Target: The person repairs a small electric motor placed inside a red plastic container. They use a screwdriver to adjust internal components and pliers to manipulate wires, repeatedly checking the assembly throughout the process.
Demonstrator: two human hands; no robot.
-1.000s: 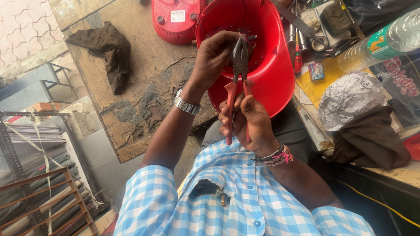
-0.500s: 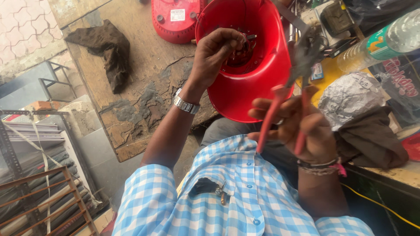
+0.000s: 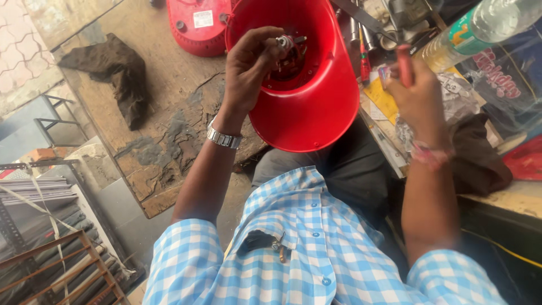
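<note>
Red housing [image 3: 305, 107]: left hand [image 3: 248, 68] still pinches inside; right hand [image 3: 418, 96], gripping red-handled pliers [image 3: 404, 63], has swung right.

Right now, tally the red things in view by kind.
Red housing shells: 2, the one held and one on the table
Red-handled pliers: 1
Red-handled screwdriver: 1
Total: 4
</note>
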